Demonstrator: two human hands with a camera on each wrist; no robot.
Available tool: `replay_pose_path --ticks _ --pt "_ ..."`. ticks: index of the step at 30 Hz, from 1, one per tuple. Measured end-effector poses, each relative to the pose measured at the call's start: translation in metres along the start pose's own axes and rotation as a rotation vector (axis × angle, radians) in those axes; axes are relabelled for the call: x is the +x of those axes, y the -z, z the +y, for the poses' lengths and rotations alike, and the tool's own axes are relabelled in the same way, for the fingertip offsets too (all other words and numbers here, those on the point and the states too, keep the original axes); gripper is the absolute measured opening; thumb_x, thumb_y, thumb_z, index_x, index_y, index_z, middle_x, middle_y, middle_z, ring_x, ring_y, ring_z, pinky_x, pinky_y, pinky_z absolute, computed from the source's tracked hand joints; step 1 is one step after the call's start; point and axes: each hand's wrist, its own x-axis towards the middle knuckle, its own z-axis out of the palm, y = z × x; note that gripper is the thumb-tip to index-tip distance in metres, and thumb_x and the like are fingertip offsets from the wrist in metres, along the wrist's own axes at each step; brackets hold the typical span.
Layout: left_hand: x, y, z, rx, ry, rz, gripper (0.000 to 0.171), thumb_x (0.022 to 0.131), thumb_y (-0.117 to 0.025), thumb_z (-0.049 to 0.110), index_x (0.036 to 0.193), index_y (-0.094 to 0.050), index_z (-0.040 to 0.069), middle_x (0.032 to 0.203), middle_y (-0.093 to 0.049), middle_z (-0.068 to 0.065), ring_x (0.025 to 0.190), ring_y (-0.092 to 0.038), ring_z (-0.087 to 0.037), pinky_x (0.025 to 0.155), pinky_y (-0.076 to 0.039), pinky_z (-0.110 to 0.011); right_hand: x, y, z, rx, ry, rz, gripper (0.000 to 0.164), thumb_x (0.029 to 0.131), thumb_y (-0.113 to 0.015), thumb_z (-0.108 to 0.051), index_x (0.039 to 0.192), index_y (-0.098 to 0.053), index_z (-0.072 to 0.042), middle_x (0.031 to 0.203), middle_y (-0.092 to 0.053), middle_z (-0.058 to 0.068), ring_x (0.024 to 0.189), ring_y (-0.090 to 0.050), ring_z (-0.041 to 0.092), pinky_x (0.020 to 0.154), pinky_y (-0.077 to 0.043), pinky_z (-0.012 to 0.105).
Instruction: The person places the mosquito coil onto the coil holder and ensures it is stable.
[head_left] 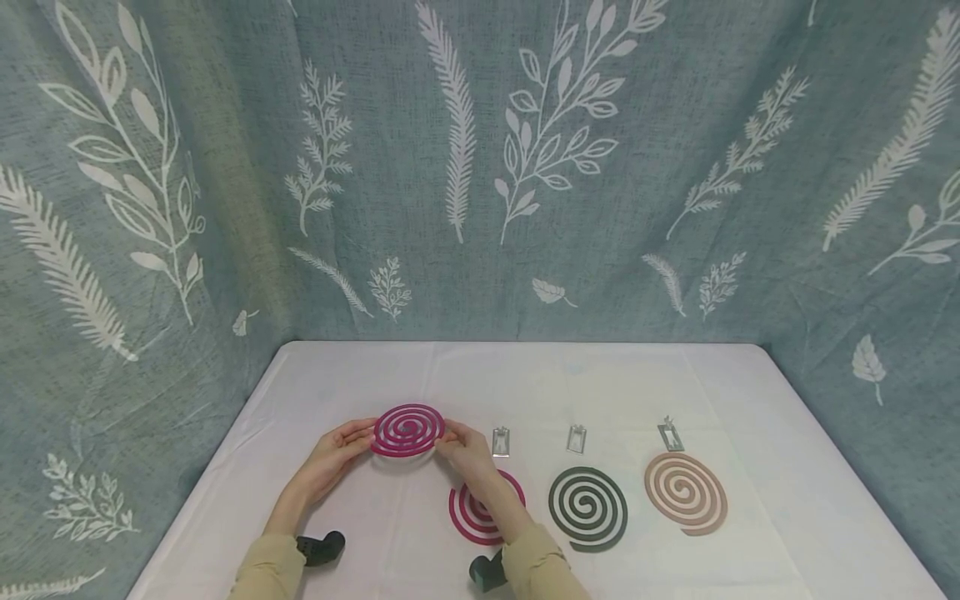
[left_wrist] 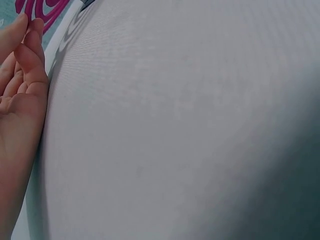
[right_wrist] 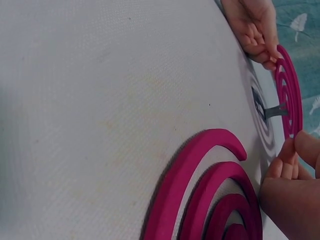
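A magenta mosquito coil (head_left: 409,431) is held level above the table, pinched at its left rim by my left hand (head_left: 330,462) and at its right rim by my right hand (head_left: 468,454). Under it, in the right wrist view, a small metal coil stand (right_wrist: 259,104) sits on the cloth; its upright tab reaches the coil's middle. Whether the tab passes through the coil I cannot tell. A second magenta coil (right_wrist: 172,192) lies flat below my right forearm, which partly covers it in the head view. The left wrist view catches only a bit of the held coil (left_wrist: 50,12).
To the right lie a dark green coil (head_left: 588,508) and a tan coil (head_left: 686,493). Behind the coils are three metal stands, at left (head_left: 501,442), middle (head_left: 576,438) and right (head_left: 671,435). A leaf-patterned curtain (head_left: 480,167) hangs behind the white table (head_left: 360,375).
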Motion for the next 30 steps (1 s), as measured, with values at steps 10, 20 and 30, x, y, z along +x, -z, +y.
replay_pose_path --ticks 10,20,30 --pt "-0.0011 -0.0005 0.0009 0.0 0.011 -0.006 0.052 0.095 -0.055 0.009 0.136 -0.034 -0.014 0.098 -0.062 0.017 0.096 -0.057 0.005 0.087 -0.046 -0.008 -0.003 -0.0003 -0.0011 0.028 0.016 -0.005 0.052 0.087 -0.062 -0.004 0.136 -0.046 0.002 0.086 -0.053 -0.002 0.074 -0.046 0.008 0.065 -0.041 0.017" --pt "0.0008 -0.001 0.0004 -0.021 0.01 -0.009 0.051 0.094 -0.056 0.008 0.134 -0.035 -0.014 0.097 -0.063 0.016 0.095 -0.058 0.004 0.087 -0.047 -0.009 -0.0009 0.0009 -0.0008 0.036 -0.002 -0.007 0.051 0.087 -0.062 -0.004 0.136 -0.047 0.0 0.085 -0.053 -0.002 0.072 -0.045 0.008 0.064 -0.04 0.018" --pt "-0.0007 -0.0015 0.0015 -0.012 0.003 -0.014 0.051 0.094 -0.055 0.008 0.135 -0.034 -0.015 0.098 -0.063 0.017 0.096 -0.057 0.005 0.087 -0.046 -0.008 -0.0021 0.002 -0.0008 0.029 0.005 -0.015 0.05 0.087 -0.063 -0.006 0.135 -0.049 0.0 0.085 -0.054 -0.002 0.072 -0.047 0.007 0.065 -0.041 0.017"
